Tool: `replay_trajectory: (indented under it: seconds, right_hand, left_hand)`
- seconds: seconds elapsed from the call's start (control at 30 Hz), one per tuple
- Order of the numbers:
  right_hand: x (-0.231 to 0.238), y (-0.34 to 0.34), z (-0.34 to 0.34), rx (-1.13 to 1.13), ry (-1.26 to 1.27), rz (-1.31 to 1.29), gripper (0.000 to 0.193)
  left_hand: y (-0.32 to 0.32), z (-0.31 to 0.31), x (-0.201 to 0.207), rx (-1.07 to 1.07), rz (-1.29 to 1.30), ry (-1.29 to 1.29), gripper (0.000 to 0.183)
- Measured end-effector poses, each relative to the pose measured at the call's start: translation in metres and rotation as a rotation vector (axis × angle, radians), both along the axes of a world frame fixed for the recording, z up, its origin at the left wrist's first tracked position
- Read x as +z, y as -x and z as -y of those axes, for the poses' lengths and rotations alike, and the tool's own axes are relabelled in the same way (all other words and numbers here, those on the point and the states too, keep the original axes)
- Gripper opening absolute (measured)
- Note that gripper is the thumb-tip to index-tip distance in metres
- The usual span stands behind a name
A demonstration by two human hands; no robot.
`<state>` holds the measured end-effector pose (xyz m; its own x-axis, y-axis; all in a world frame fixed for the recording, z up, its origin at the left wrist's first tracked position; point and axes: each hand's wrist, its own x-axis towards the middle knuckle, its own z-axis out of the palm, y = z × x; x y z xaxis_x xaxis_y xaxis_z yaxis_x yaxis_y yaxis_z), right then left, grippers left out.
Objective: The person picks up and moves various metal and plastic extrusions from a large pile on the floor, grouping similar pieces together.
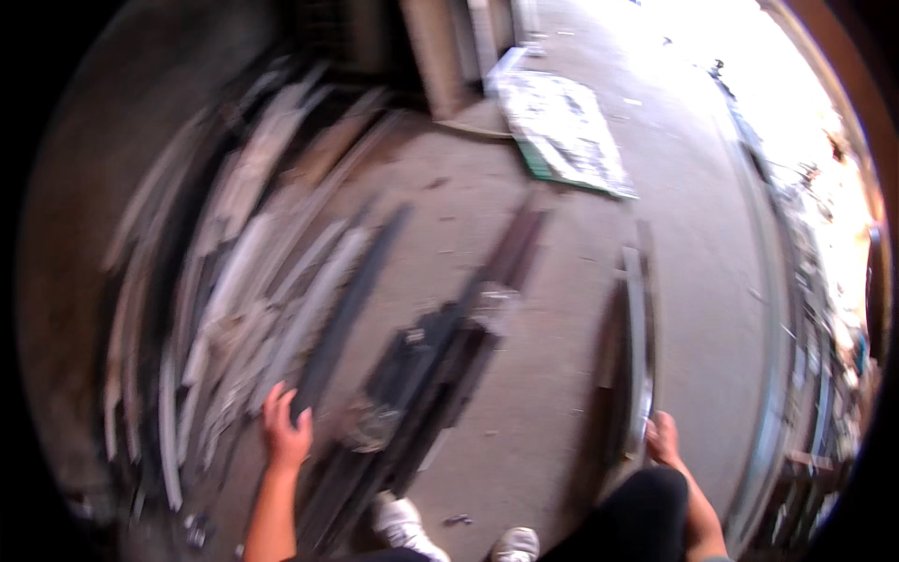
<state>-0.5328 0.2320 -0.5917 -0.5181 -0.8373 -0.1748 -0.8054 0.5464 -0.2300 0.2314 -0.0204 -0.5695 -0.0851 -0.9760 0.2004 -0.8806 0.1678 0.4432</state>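
Note:
My left hand is held out with its fingers apart, and nothing shows in it. It is nearest to the lower end of a dark grey bar, at the edge of a pile of long strips; whether it touches the bar cannot be made out. At the right, my right hand closes on the near part of a long, shiny metal profile, its fingers partly hidden. The profile points away from me over the floor. Between my hands lies a bundle of dark, long profiles with clear wrapping around it.
Many pale and brown strips lie in a pile at the left. A silvery sheet-covered panel lies on the concrete floor farther ahead. More long pieces line the right side. My white shoes stand beside the dark bundle.

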Motion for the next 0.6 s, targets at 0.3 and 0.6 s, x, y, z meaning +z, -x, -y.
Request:
replay_trajectory:
  seconds: [0.3, 0.6]
  right_hand:
    - [0.079, -0.031, 0.099, 0.186, 0.181, 0.12, 0.031]
    - [0.206, -0.213, 0.209, 0.397, 0.331, 0.293, 0.041]
  left_hand:
    - [-0.123, 0.018, -0.058, 0.457, 0.15, 0.06, 0.044]
    - [-0.117, 0.014, -0.076, 0.449, 0.042, -0.134, 0.038]
